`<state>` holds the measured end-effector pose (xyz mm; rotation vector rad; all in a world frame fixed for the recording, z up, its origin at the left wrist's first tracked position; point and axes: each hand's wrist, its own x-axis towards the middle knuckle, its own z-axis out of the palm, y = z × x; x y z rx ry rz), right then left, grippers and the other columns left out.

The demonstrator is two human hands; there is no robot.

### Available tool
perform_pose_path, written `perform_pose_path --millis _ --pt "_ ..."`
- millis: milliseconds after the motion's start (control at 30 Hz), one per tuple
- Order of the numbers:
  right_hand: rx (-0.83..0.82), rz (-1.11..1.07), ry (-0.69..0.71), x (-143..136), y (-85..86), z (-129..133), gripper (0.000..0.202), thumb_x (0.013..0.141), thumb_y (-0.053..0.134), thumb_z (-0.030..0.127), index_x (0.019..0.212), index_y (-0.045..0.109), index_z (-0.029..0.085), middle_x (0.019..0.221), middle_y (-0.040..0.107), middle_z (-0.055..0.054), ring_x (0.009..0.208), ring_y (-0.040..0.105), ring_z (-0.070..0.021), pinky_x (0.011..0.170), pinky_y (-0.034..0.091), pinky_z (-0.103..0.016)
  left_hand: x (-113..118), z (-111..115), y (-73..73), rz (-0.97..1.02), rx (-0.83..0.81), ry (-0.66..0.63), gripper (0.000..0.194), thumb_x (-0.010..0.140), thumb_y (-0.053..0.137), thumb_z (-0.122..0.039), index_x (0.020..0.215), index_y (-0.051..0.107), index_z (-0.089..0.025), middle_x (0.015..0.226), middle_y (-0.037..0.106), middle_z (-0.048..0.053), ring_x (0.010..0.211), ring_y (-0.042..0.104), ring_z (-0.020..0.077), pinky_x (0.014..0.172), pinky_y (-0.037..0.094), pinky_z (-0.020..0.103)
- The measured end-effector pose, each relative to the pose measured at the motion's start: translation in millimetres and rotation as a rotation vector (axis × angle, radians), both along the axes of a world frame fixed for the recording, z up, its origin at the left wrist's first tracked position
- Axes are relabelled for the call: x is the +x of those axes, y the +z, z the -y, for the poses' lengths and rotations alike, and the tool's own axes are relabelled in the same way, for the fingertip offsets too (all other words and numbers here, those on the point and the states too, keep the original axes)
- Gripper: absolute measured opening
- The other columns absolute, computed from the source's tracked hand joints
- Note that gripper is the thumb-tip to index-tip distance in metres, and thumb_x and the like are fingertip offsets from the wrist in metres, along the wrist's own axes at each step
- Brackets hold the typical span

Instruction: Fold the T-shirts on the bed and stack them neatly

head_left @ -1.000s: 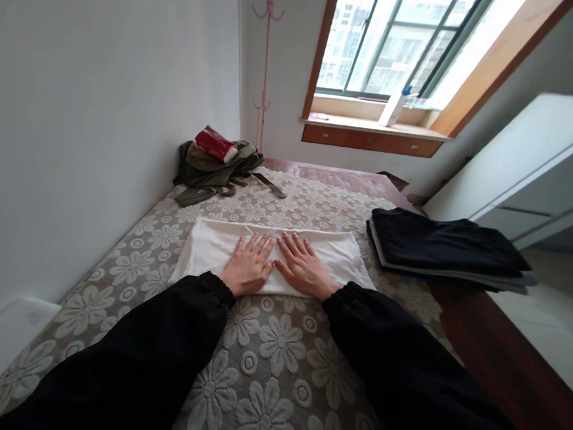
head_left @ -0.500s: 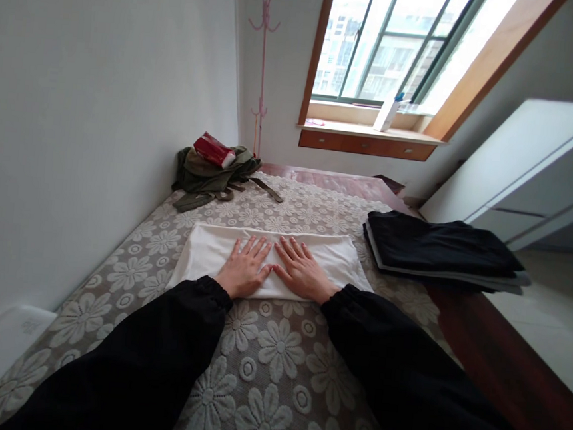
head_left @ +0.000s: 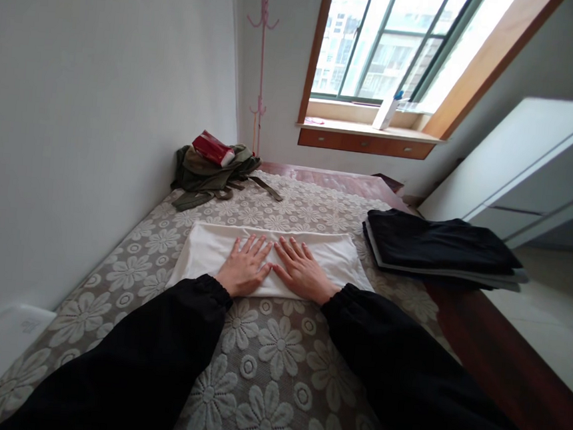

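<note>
A white cloth garment (head_left: 336, 253), folded into a long flat rectangle, lies across the flower-patterned cover (head_left: 279, 348). My left hand (head_left: 244, 265) rests palm down on its middle, fingers stretched and spread. Beside it my right hand (head_left: 302, 268) also presses flat on the white fabric, fingers apart. The two thumbs nearly meet at the centre; whether they touch is hard to make out. Neither hand grips anything. The kind of garment cannot be told from its folded shape.
Folded dark clothes (head_left: 444, 245) are stacked at the right, near the red-brown wooden edge (head_left: 495, 347). At the back left, a red packet (head_left: 213, 148) lies on a green backpack (head_left: 195, 170) against the wall. A pink coat stand (head_left: 262, 59) rises behind, left of the window.
</note>
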<state>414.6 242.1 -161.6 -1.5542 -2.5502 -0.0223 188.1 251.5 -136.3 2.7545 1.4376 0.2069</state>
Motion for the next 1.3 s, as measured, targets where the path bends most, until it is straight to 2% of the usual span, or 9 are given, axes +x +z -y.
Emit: perform_pose_path --millis 333,500,600,667,833,933,1000,1200,1300 --pt "-0.011 -0.007 0.009 1.1 0.9 -0.7 0.073 0.121 0.033 0.061 0.182 0.034 0.020 0.187 0.020 -0.011 0.174 0.017 -0.0360 0.140 0.024 -0.061 -0.9 -1.3 0.3 -0.025 -0.023 -0.005 0.068 0.116 0.032 -0.048 0.179 0.035 -0.022 0.186 0.031 0.012 0.173 0.028 0.0391 0.139 0.026 0.073" --pt "-0.021 0.014 0.007 0.7 3.1 -1.8 0.073 0.121 0.032 0.060 0.182 0.034 0.021 0.187 0.019 -0.010 0.174 0.017 -0.0364 0.141 0.023 -0.061 1.2 0.7 6.6 -0.038 -0.038 0.004 0.069 0.115 0.032 -0.047 0.179 0.035 -0.022 0.185 0.032 0.012 0.173 0.028 0.0384 0.139 0.024 0.073" --pt "-0.060 0.032 0.000 -1.6 9.7 2.4 0.074 0.121 0.032 0.060 0.182 0.034 0.019 0.187 0.019 -0.011 0.174 0.016 -0.0368 0.141 0.020 -0.061 2.3 3.3 11.4 -0.033 -0.104 0.022 0.070 0.114 0.032 -0.045 0.180 0.033 -0.022 0.187 0.028 0.012 0.175 0.022 0.0386 0.141 0.018 0.073" --pt "-0.073 0.019 -0.008 -2.5 11.0 2.5 0.075 0.121 0.030 0.061 0.183 0.031 0.019 0.188 0.018 -0.011 0.174 0.016 -0.0361 0.142 0.019 -0.061 2.1 0.7 10.3 -0.023 -0.162 0.034 0.072 0.115 0.028 -0.046 0.181 0.026 -0.020 0.189 0.020 0.012 0.176 0.013 0.0386 0.142 0.007 0.072" --pt "-0.090 -0.077 0.010 1.4 -2.3 -10.4 0.082 0.119 0.024 0.071 0.183 0.029 0.020 0.188 0.018 -0.012 0.174 0.015 -0.0385 0.140 0.012 -0.069 0.3 -15.8 -4.0 -0.039 -0.210 -0.030 0.075 0.117 0.020 -0.049 0.182 0.011 -0.013 0.191 0.006 0.014 0.176 -0.002 0.0420 0.135 -0.006 0.076" --pt "-0.098 -0.112 0.029 3.6 -4.8 -13.7 0.087 0.117 0.018 0.078 0.182 0.030 0.021 0.188 0.020 -0.011 0.174 0.014 -0.0394 0.139 0.010 -0.071 -0.8 -16.7 -3.3 -0.042 -0.234 -0.032 0.075 0.118 0.015 -0.054 0.182 0.009 -0.015 0.191 0.003 0.012 0.176 -0.003 0.0415 0.136 -0.008 0.075" --pt "-0.116 -0.105 0.024 3.2 -1.9 -12.5 0.088 0.117 0.014 0.078 0.183 0.028 0.021 0.189 0.018 -0.009 0.174 0.012 -0.0392 0.140 0.009 -0.070 -1.4 -13.7 0.6 -0.031 -0.229 -0.032 0.074 0.119 0.014 -0.055 0.181 0.011 -0.016 0.192 0.004 0.011 0.176 0.000 0.0411 0.138 -0.008 0.074" --pt "-0.168 -0.113 0.001 0.5 8.0 -7.9 0.087 0.117 0.018 0.077 0.184 0.028 0.022 0.189 0.014 -0.006 0.175 0.009 -0.0373 0.142 0.008 -0.065 -0.4 -8.8 8.4 -0.055 -0.227 -0.054 0.080 0.120 0.006 -0.059 0.178 0.013 -0.004 0.190 0.004 0.018 0.174 0.002 0.0477 0.135 -0.002 0.082" --pt "-0.191 -0.111 0.014 1.9 8.7 -8.5 0.088 0.117 0.018 0.077 0.184 0.026 0.020 0.189 0.013 -0.007 0.175 0.007 -0.0379 0.141 0.006 -0.067 0.9 -9.1 8.9 -0.077 -0.241 -0.040 0.081 0.119 0.005 -0.061 0.179 0.011 -0.006 0.191 0.001 0.016 0.174 0.000 0.0455 0.136 -0.002 0.081"
